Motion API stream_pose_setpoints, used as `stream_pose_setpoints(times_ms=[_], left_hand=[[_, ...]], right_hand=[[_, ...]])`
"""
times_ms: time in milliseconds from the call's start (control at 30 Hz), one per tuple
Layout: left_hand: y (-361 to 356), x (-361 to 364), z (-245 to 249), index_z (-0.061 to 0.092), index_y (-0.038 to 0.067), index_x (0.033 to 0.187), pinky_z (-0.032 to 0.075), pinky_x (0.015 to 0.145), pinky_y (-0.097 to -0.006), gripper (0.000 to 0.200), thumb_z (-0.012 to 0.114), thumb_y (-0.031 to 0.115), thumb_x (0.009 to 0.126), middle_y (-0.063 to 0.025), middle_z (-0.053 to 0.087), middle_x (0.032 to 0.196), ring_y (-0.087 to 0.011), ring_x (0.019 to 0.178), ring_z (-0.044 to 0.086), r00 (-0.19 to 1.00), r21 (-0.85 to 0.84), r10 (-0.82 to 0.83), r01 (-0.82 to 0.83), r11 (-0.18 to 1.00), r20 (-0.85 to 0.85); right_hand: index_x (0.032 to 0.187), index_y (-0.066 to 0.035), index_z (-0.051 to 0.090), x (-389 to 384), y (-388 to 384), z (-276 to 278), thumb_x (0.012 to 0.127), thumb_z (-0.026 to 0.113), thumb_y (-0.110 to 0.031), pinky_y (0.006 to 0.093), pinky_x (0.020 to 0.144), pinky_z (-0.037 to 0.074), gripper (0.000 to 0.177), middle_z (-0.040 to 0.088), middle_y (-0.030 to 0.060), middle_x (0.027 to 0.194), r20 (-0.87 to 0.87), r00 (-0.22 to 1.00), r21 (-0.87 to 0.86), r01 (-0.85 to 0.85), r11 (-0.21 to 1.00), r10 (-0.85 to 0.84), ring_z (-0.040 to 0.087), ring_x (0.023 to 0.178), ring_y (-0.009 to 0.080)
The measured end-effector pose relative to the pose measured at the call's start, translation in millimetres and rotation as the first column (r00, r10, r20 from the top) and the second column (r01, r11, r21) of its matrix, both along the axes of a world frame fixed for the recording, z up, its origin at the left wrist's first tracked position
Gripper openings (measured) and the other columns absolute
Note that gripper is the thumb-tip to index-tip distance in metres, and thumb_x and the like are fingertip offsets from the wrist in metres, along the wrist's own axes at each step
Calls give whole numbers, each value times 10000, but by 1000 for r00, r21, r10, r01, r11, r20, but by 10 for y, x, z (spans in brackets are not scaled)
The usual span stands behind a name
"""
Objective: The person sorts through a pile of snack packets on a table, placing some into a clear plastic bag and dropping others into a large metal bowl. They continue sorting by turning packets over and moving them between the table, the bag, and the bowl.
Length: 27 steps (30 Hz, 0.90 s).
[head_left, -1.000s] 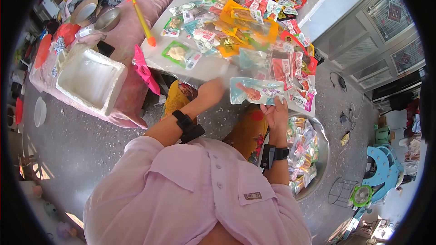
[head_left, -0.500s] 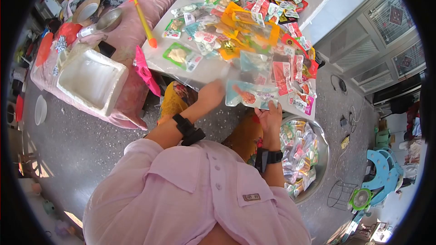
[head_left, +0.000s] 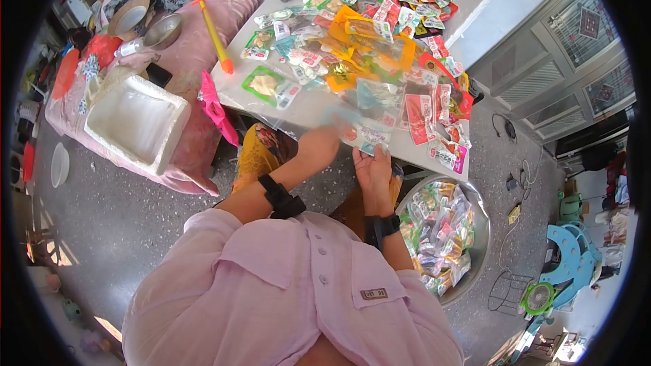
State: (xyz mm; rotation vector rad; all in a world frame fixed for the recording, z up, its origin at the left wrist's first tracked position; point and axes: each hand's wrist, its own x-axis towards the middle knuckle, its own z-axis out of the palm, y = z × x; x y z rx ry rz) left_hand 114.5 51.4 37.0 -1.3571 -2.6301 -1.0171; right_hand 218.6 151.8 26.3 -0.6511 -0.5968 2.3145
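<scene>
A pale blue and clear snack pouch (head_left: 366,134) is held low over the front edge of the white table. My right hand (head_left: 373,168) pinches its lower edge near the right end, thumb and fingers closed. My left hand (head_left: 320,146) is curled at the pouch's left end; its fingertips are blurred and partly hidden, but they appear closed on that end. Just beyond lie other packets: a green-edged pouch (head_left: 270,86), a red pouch (head_left: 420,118) and a clear bluish one (head_left: 378,95).
A foam box (head_left: 475,0) full of packets stands at the back. Orange pouches (head_left: 400,51) lie mid-table. A metal basin (head_left: 483,237) of packets sits on the floor at right. At left, a pink-covered bed holds a white foam tray (head_left: 180,118). A pink item (head_left: 215,108) hangs by the table's left edge.
My right hand has moved left and slightly down with the pouch, closer to my left hand. The pouch's left end now overlaps my left fingertips. My left hand has barely shifted.
</scene>
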Motion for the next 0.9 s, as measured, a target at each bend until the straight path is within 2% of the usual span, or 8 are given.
stream_pose_setpoints(times_ms=[100,200,300,500,600,733,833,900], left_hand=[[8,11,-25,458,43,736,422,514,-435,106,469,149,731,-155,530,691,-337,626,535,999,119,-40,42,992,-22],[-22,1,-112,458,39,732,420,490,-435,102,475,139,720,-167,527,682,-343,602,533,998,-39,-57,57,998,-13],[-48,22,-146,460,34,733,417,467,-434,97,483,126,710,-176,521,668,-348,570,527,995,-132,-77,69,989,-56],[-118,52,-49,467,41,734,422,468,-416,87,489,120,707,-159,511,635,-335,562,524,972,124,-54,85,989,-229],[-93,33,-53,468,45,724,423,481,-409,81,483,124,714,-138,514,640,-325,569,525,1000,20,24,-24,1000,-10],[-81,51,0,481,50,736,419,493,-403,77,480,124,714,-117,515,641,-312,575,528,992,21,-56,59,998,-110],[-81,32,3,488,55,745,418,503,-398,79,483,125,709,-112,512,636,-304,583,530,981,49,-112,121,991,-157],[-85,37,2,490,58,747,419,509,-394,82,489,126,702,-108,508,634,-299,592,530,984,72,-110,122,990,-143]], right_hand=[[1084,-75,358,-111,-140,-54,850,402,-134,367,735,442,246,491,92,1032,-3,993,-13,-117,993,117,513,924,242],[1012,-88,421,-91,-82,-97,828,440,-150,301,626,443,194,510,80,992,299,862,100,-455,885,410,543,840,231],[930,-90,468,-56,44,-93,819,456,-167,242,523,410,136,543,64,901,518,740,152,-574,804,430,559,720,188],[909,-46,479,-44,22,-90,839,407,-127,211,481,420,128,573,64,796,363,857,216,-460,861,367,561,646,139],[923,-45,478,-31,4,-66,846,393,-116,207,481,426,135,574,64,811,263,911,187,-371,910,317,566,658,143],[944,-65,475,-145,-31,-48,850,387,-114,220,489,432,138,570,62,841,81,940,134,-341,930,332,567,699,162],[929,-72,470,-334,-136,25,833,389,-85,251,503,449,126,561,83,840,58,954,171,-300,938,295,566,721,180],[919,-64,459,-472,27,-362,807,393,-56,269,513,456,131,556,98,827,182,907,283,-419,863,381,564,731,187]])
